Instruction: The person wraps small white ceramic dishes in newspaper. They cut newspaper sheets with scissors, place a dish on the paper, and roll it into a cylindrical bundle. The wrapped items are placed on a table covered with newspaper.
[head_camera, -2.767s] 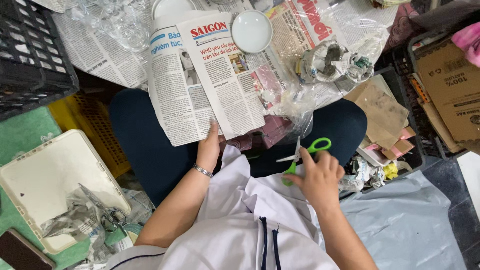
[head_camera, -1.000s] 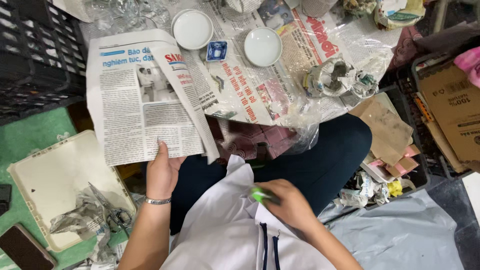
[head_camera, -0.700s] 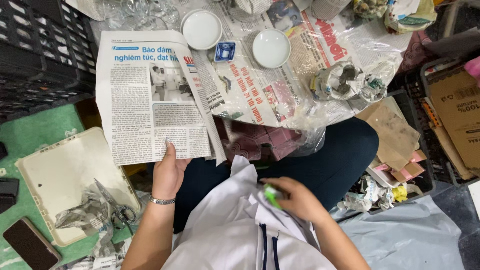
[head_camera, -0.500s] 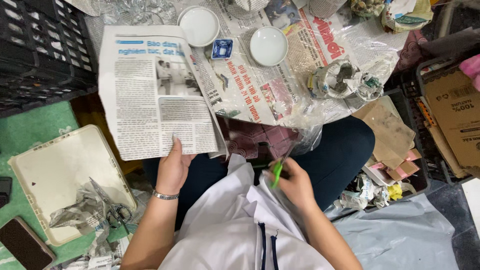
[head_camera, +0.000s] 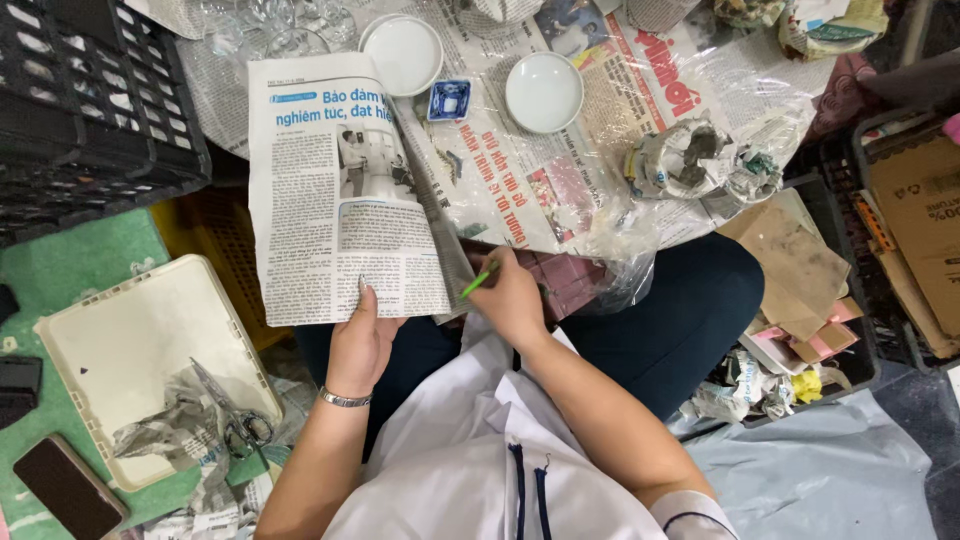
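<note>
My left hand (head_camera: 360, 340) grips the bottom edge of a folded newspaper sheet (head_camera: 340, 200) held over my lap. My right hand (head_camera: 512, 296) is closed on green-handled scissors (head_camera: 478, 280), their tip against the sheet's lower right edge. The blades are mostly hidden behind the paper. A silver bracelet (head_camera: 343, 399) circles my left wrist.
Two white saucers (head_camera: 402, 52) (head_camera: 543, 92) and a small blue square dish (head_camera: 449, 100) lie on spread newspaper under clear plastic (head_camera: 600, 120). A black crate (head_camera: 90, 110) stands left, a white tray (head_camera: 140, 350) with paper scraps and dark scissors (head_camera: 245, 430) lower left, cardboard (head_camera: 920, 220) right.
The newspaper sheet has swung from the centre to the left. My right hand has risen from my lap, bringing the green scissors up to the sheet's lower right edge.
</note>
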